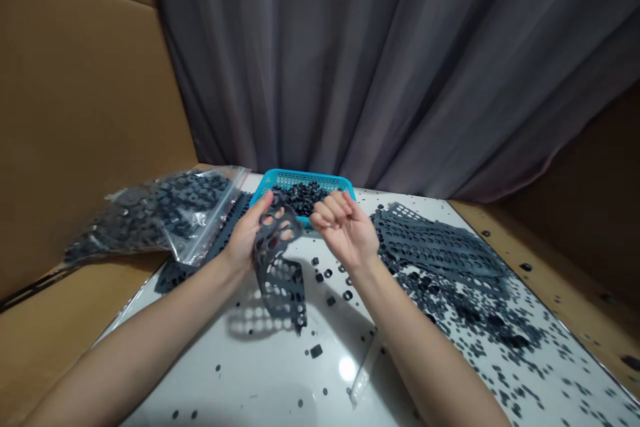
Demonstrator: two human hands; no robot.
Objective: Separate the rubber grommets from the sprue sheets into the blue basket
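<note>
Bits [317, 351] are apparently being picked from the sheet [273, 300]: the left hand [244, 233] pinches it, the right hand [349, 230] curls its fingers, contents unclear; more picking calls for steadying it.

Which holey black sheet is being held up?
The curled sheet in the left hand. The others lie on the table: the pile on the right and sheeting by the clear bag.
</note>
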